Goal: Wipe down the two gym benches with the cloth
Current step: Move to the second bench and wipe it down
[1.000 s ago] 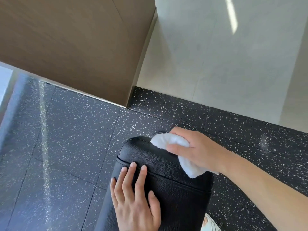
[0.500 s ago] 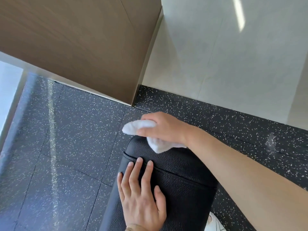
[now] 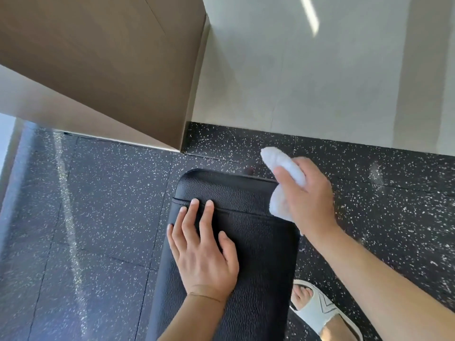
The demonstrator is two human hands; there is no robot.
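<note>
Flooring [image 3: 81, 217] of black rubber flecked with white fills the left of the view, with a streak of glare running down it, and above it a brown panelled wall [image 3: 98, 57] angles in to a corner. Just right of that corner the black padded bench [image 3: 258, 242] runs from its rounded far end toward the bottom of the frame, its leather-grain top crossed by a seam near that end. The left hand [image 3: 204, 254] lies flat on the bench's left half, palm down, fingers straight and slightly spread, their tips reaching the seam; it grasps nothing. A thin band circles its wrist. Further right, the right hand [image 3: 307, 195] sits at the bench's far right corner, fingers curled round the bunched white cloth [image 3: 283, 173]. One end of the cloth sticks out past the fingers over the floor beyond the bench, and the other bulges below the thumb against the bench's right edge. Below the right forearm, a foot in a white open-toed sandal [image 3: 317, 308] stands on the floor just beside the bench. Pale floor tiles [image 3: 320, 70] spread across the upper right, meeting the rubber in a straight line.
</note>
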